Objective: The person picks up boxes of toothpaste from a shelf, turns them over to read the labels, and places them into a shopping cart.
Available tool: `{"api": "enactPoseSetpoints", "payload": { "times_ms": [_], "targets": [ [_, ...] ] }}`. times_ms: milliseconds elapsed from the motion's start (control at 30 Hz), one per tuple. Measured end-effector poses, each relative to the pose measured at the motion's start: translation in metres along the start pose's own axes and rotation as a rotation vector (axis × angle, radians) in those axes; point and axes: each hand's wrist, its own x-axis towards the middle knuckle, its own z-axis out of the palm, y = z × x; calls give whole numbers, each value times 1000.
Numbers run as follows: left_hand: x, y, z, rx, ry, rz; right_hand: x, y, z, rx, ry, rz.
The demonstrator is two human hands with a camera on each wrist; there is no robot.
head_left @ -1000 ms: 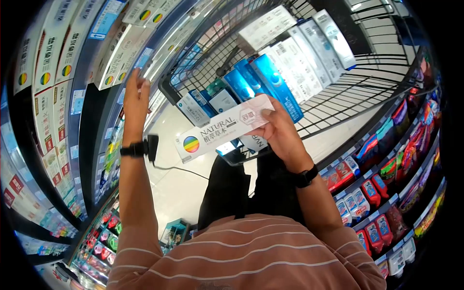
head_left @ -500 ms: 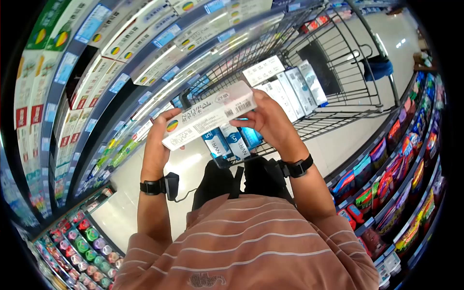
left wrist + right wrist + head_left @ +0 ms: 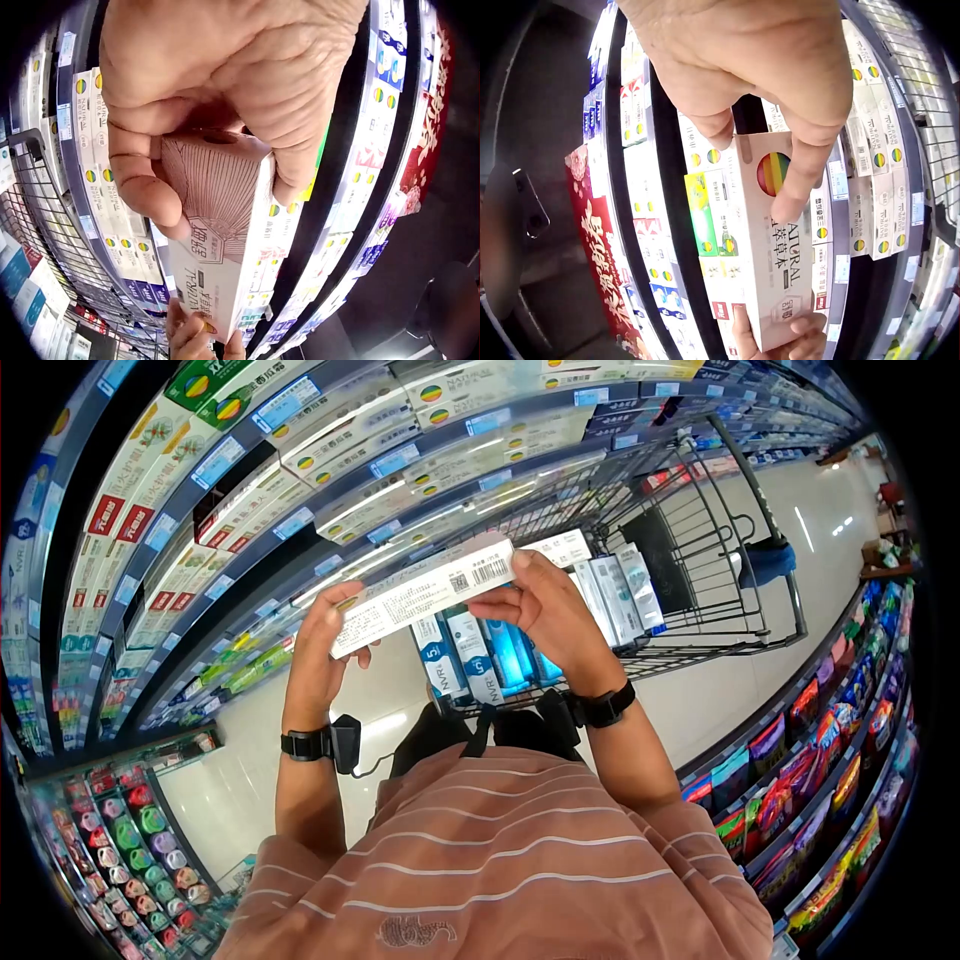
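Note:
Both hands hold a long white toothpaste box [image 3: 425, 600] between them, above the near end of the cart, its barcode and small-print side towards the head camera. My left hand [image 3: 318, 645] grips the left end, thumb on top and fingers beneath. At the right end my right hand [image 3: 550, 605] pinches the box near the barcode. In the left wrist view the toothpaste box [image 3: 221, 225] shows a pink line-patterned end and the print NATURAL. A rainbow disc on the toothpaste box [image 3: 784, 247] appears in the right wrist view, partly covered by a finger.
A black wire shopping cart [image 3: 700, 650] stands ahead, holding several blue-and-white boxes [image 3: 465, 645] and white boxes [image 3: 620, 595]. Shelves of boxed goods [image 3: 350, 450] run along the left. Bright packets [image 3: 800, 760] line the right shelf. Small colourful items [image 3: 130, 840] hang at lower left.
My left hand came from the shelf side to grip the box's left end. The box has been turned from its NATURAL face to its barcode side. The view has swung towards the left shelves.

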Motion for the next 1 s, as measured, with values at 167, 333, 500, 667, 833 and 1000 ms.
{"api": "enactPoseSetpoints", "payload": {
  "times_ms": [167,333,500,667,833,1000],
  "targets": [
    [-8,2,9,-26,16,11,-7,-5,-1,-17,-22,2],
    [-13,3,21,-48,22,8,-18,-12,-2,-46,-26,-20],
    [-15,2,27,-69,35,6,-28,-15,-6,-61,-19,-32],
    [-15,1,32,-75,21,3,-35,-22,-4,-81,-17,-32],
    [-15,0,38,-84,16,0,-37,-24,-11,-77,-19,-23],
    [-18,-10,40,-76,34,-11,-38,-31,-27,-408,228,-206]
  ]
}}
